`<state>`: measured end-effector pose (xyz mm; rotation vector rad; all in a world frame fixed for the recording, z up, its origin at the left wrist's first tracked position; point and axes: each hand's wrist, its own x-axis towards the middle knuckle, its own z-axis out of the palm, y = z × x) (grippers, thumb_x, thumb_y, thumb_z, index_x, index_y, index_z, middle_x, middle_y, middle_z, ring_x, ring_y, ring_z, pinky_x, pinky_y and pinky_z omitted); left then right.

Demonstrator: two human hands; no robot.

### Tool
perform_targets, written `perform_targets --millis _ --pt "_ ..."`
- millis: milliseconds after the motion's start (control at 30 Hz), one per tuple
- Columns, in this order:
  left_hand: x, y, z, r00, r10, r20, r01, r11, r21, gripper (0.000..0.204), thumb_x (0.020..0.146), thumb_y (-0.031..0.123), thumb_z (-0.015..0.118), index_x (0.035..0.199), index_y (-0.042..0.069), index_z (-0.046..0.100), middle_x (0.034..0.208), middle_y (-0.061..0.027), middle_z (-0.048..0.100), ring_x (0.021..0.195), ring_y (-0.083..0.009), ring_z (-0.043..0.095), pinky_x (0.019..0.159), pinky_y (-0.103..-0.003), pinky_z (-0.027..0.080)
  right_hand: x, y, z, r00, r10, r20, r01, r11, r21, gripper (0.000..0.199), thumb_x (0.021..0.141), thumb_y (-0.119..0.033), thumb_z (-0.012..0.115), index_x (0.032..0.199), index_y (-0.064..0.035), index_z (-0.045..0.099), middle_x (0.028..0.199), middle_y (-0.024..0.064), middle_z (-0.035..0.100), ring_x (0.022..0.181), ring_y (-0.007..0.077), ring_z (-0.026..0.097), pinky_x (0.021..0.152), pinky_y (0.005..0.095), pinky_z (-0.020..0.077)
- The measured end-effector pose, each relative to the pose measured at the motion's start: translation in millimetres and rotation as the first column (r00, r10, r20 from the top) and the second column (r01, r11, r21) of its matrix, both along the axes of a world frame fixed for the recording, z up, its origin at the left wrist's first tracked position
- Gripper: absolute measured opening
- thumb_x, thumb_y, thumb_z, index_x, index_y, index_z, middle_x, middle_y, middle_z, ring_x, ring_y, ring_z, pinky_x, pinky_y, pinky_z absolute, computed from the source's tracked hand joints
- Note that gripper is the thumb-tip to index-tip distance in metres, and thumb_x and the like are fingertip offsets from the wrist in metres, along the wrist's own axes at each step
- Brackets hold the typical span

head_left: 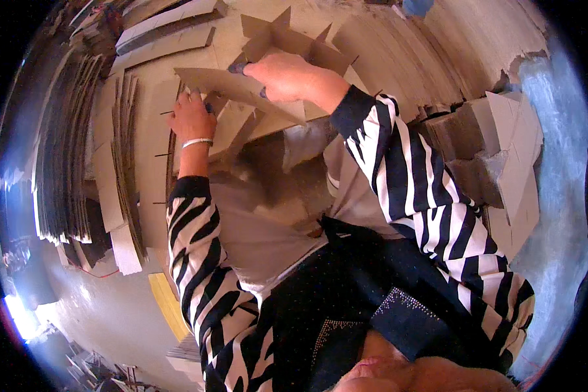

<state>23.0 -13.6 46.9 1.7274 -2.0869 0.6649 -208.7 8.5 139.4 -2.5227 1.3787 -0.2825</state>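
Note:
Above my lap, slotted cardboard strips stand crossed on edge as a divider (258, 42). My right hand (287, 77) is closed, its fingers pinching the upper edge of a long brown cardboard strip (209, 80) that slants across the near side of the divider. To its left, my left hand (193, 121) has its fingers bent round the edge of cardboard at that strip's near left side; the palm side is hidden. Dark coverings show on some fingertips. Another cardboard piece (238, 134) leans just right of my left wrist.
A row of cardboard sheets (62, 150) stands on edge at the left, with slotted strips (117, 176) beside it. Stacked cardboard (431, 55) fills the far right. Loose slotted pieces (519, 157) lie at the right near a blue surface (562, 196). Two flat strips (166, 49) lie far left.

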Motion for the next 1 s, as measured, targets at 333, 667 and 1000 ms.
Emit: perform_targets --millis 333,667,1000 --pt "-15 35 -10 0.949 -0.129 -0.287 0.29 0.711 0.641 0.029 0.072 0.013 0.06 0.1 0.011 0.065 0.092 -0.0163 0.067 0.091 -0.0375 0.062 0.077 -0.047 0.05 9 37 -72 0.999 -0.026 -0.026 0.027 0.999 0.043 0.031 0.075 -0.007 0.058 0.106 -0.0077 0.055 0.084 0.0163 0.064 0.08 0.0377 0.063 0.064 0.0504 0.0489" --pt "-5 20 21 0.765 -0.062 -0.642 0.353 0.873 0.336 0.022 0.074 0.013 0.061 0.095 0.01 0.065 0.094 -0.0149 0.067 0.09 -0.0355 0.063 0.074 -0.046 0.05 -15 60 -126 0.992 -0.119 0.034 0.117 0.992 0.043 0.035 0.075 -0.005 0.059 0.11 -0.0092 0.056 0.085 0.0143 0.065 0.082 0.0357 0.064 0.065 0.0476 0.0506" --pt "5 -25 -18 0.993 0.117 0.034 -0.113 0.783 0.611 0.025 0.082 0.022 0.055 0.103 0.015 0.067 0.103 -0.0123 0.067 0.097 -0.0315 0.063 0.078 -0.045 0.052 -15 56 -127 0.982 -0.107 0.155 0.112 0.993 -0.027 0.038 0.071 -0.004 0.062 0.108 -0.0109 0.057 0.085 0.0125 0.064 0.083 0.0351 0.062 0.066 0.047 0.0497"
